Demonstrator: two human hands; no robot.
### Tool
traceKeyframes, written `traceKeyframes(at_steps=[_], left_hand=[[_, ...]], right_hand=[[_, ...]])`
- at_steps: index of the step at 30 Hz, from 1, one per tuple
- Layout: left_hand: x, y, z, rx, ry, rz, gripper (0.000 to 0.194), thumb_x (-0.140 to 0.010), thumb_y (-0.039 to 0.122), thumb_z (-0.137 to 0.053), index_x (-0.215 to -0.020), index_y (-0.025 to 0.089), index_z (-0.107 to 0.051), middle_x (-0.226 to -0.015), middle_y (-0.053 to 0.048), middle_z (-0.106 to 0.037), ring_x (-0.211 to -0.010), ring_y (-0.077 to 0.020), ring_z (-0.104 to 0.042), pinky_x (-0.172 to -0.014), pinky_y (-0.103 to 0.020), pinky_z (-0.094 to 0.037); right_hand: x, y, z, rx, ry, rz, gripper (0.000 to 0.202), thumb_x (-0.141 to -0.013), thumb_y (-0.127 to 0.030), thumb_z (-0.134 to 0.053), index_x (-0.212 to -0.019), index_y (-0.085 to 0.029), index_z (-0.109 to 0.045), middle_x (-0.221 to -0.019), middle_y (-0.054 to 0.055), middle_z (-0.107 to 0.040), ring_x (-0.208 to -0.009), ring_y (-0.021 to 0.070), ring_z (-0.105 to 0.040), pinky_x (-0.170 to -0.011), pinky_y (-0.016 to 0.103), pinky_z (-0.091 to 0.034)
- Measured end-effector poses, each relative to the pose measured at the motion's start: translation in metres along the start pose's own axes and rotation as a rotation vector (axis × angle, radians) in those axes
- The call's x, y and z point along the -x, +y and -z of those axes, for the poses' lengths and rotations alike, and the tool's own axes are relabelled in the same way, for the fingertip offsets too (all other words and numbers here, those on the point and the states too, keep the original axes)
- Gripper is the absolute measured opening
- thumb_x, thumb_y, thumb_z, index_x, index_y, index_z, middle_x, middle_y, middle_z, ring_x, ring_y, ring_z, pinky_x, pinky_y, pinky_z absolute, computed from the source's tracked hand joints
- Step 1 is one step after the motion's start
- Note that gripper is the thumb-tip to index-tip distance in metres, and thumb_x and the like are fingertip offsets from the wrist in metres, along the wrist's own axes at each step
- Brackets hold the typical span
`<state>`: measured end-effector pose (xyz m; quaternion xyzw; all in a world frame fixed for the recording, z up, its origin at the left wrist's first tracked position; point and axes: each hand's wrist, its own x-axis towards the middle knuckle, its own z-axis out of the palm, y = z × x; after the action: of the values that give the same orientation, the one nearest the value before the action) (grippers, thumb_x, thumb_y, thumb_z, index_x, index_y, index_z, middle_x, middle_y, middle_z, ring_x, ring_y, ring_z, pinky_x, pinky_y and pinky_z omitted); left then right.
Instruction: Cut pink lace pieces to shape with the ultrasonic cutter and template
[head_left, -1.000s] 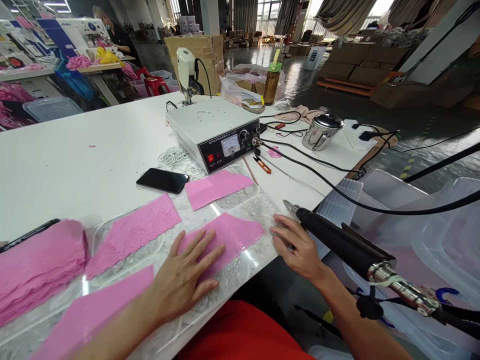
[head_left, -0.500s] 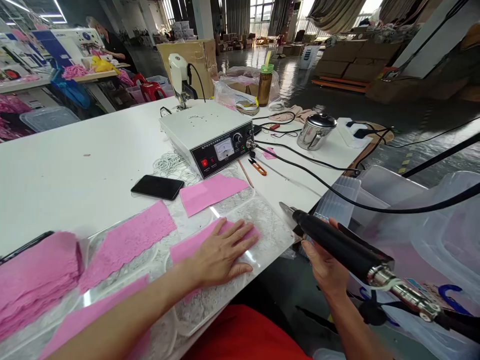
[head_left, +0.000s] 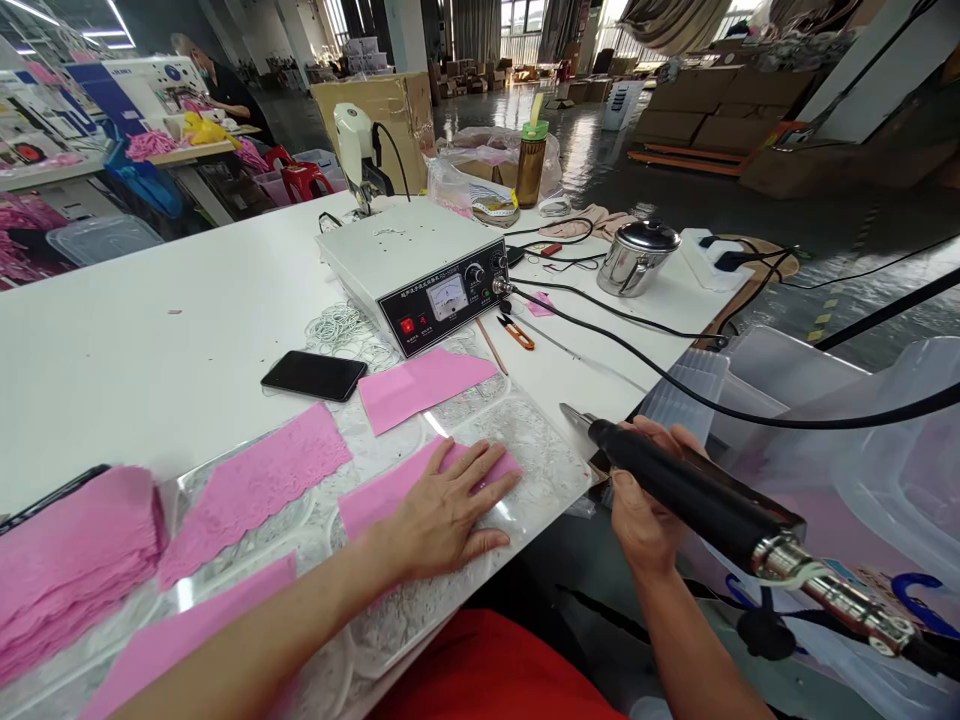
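My left hand lies flat with fingers spread on a pink fabric piece, pressing it to a clear template board. The hand hides part of that piece. In my right hand is a black ultrasonic cutter, its pointed metal blade above the board's right edge, apart from the fabric. Other pieces lie around: a plain pink one toward the control box, a scalloped lace one to the left, and a stack of pink fabric at far left.
A white control box with a dial stands behind the board, its black cable running rightward. Nearby lie a black phone, orange thread snips and a steel mug. Clear plastic bins stand at right. A person sits far left.
My right hand and the cutter have shifted slightly to the right, and the grip has changed a little. My left hand stays almost where it was on the fabric.
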<state>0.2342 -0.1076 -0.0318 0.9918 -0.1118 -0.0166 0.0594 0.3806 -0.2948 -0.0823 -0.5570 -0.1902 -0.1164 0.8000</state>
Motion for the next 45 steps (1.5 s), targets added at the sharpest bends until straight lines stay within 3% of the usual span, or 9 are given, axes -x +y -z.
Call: traceKeyframes(at_steps=[4, 8, 11, 15, 19, 45], left_hand=[[0.001, 0.001, -0.001, 0.004, 0.026, 0.001, 0.065, -0.097, 0.061, -0.034, -0.146, 0.020, -0.037, -0.153, -0.016, -0.034, -0.139, -0.0357, -0.035, -0.108, -0.063, -0.026], [0.003, 0.000, -0.001, -0.004, 0.047, 0.000, 0.065, -0.096, 0.061, -0.036, -0.145, 0.020, -0.039, -0.153, -0.017, -0.035, -0.139, -0.0356, -0.035, -0.108, -0.063, -0.027], [0.005, 0.000, -0.002, -0.015, 0.059, 0.017, 0.064, -0.096, 0.061, -0.036, -0.146, 0.020, -0.038, -0.153, -0.018, -0.034, -0.139, -0.0360, -0.035, -0.108, -0.063, -0.027], [0.005, -0.001, -0.004, -0.005, 0.086, 0.035, 0.062, -0.097, 0.061, -0.033, -0.145, 0.023, -0.040, -0.153, -0.016, -0.034, -0.139, -0.0357, -0.035, -0.108, -0.063, -0.027], [0.006, -0.001, -0.006, 0.000, 0.102, 0.039, 0.060, -0.096, 0.060, -0.036, -0.145, 0.024, -0.040, -0.153, -0.016, -0.035, -0.140, -0.0360, -0.034, -0.108, -0.063, -0.026], [0.006, -0.001, -0.011, -0.014, 0.133, 0.053, 0.059, -0.095, 0.060, -0.039, -0.144, 0.027, -0.041, -0.154, -0.016, -0.033, -0.140, -0.0362, -0.033, -0.109, -0.061, -0.026]], right_hand=[[-0.015, -0.006, -0.020, -0.100, 0.092, 0.100, 0.046, -0.070, -0.023, -0.070, -0.114, -0.027, -0.055, -0.107, -0.001, -0.062, -0.093, 0.0169, -0.063, -0.100, 0.049, -0.047], [-0.032, -0.021, -0.034, -0.252, 0.166, 0.075, 0.027, -0.068, -0.020, -0.062, -0.095, -0.023, -0.061, -0.088, -0.003, -0.058, -0.068, 0.0116, -0.059, -0.072, 0.035, -0.054], [-0.034, -0.032, -0.034, -0.355, 0.113, -0.025, 0.025, -0.065, -0.024, -0.058, -0.089, -0.020, -0.063, -0.081, -0.002, -0.057, -0.059, 0.0113, -0.057, -0.057, 0.030, -0.050], [-0.025, -0.041, -0.034, -0.387, -0.054, -0.036, 0.022, -0.065, -0.028, -0.055, -0.082, -0.018, -0.064, -0.075, 0.000, -0.057, -0.053, 0.0128, -0.055, -0.047, 0.030, -0.046], [-0.019, -0.044, -0.039, -0.365, -0.134, -0.023, 0.019, -0.066, -0.026, -0.055, -0.082, -0.017, -0.064, -0.075, 0.001, -0.057, -0.054, 0.0133, -0.056, -0.047, 0.030, -0.047], [-0.024, -0.047, -0.041, -0.301, -0.206, 0.006, 0.015, -0.068, -0.025, -0.057, -0.079, -0.019, -0.064, -0.073, 0.002, -0.058, -0.053, 0.0142, -0.057, -0.045, 0.031, -0.047]])
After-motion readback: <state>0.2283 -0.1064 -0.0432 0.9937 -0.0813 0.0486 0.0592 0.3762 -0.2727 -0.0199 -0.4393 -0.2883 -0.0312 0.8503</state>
